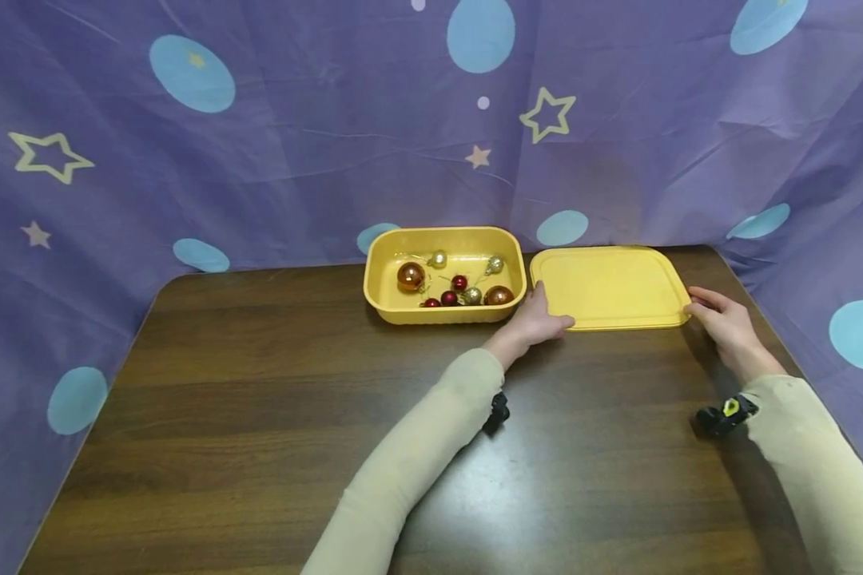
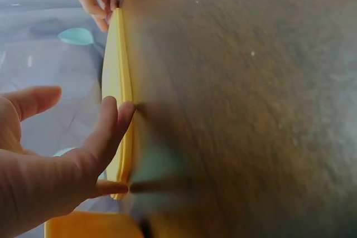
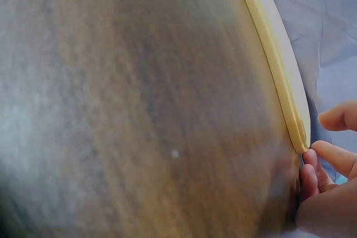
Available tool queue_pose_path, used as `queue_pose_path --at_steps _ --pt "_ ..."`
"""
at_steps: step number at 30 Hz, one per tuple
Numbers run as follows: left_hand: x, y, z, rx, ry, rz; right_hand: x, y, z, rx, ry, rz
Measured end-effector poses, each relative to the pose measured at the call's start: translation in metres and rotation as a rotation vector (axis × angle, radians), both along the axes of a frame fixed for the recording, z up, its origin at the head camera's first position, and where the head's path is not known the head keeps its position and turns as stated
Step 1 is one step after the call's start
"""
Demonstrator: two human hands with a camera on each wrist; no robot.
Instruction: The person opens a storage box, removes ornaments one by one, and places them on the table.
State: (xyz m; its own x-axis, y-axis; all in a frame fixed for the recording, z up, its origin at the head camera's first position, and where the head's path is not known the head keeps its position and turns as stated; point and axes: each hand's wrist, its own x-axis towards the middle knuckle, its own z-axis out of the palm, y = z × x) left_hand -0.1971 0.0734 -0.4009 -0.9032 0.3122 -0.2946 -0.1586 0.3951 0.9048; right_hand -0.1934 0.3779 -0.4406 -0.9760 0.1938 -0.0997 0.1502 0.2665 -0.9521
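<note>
A flat yellow lid (image 1: 611, 287) lies on the table beside a matching container, with one hand at each short end. My left hand (image 1: 535, 319) is at the lid's near left corner, between lid and container. The left wrist view shows its fingers (image 2: 107, 121) spread and mostly straight, fingertips right at the lid's edge. At the other end, my right hand (image 1: 726, 323) has its fingertips against the near right corner. In the right wrist view one fingertip (image 3: 319, 147) meets that corner, while another digit stays apart above it.
The yellow container (image 1: 442, 315) holds several Christmas baubles, including an amber one (image 1: 411, 277), a dark red one (image 1: 459, 283) and a gold one (image 1: 495, 264). A purple curtain (image 1: 374, 120) with stars and blue ovals hangs behind the brown wooden table (image 1: 259, 399).
</note>
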Motion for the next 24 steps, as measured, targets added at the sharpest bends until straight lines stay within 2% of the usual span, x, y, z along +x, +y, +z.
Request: queue_pose_path --at_steps 4,6,12,19,24 --pt "0.003 -0.009 0.002 0.067 -0.022 -0.042 0.004 0.0 0.002 -0.095 0.029 -0.02" --pt "0.004 -0.012 0.004 0.069 -0.012 -0.069 0.005 0.0 0.004 -0.089 0.044 -0.025" --pt "0.011 -0.019 0.01 0.102 0.0 -0.147 0.011 -0.005 0.012 0.032 0.101 -0.063" --pt "0.016 -0.034 0.022 0.12 0.06 -0.215 0.017 -0.018 0.019 0.093 0.134 0.018" --pt "0.015 -0.049 0.028 0.081 0.11 -0.239 0.019 -0.034 0.021 0.097 0.137 0.058"
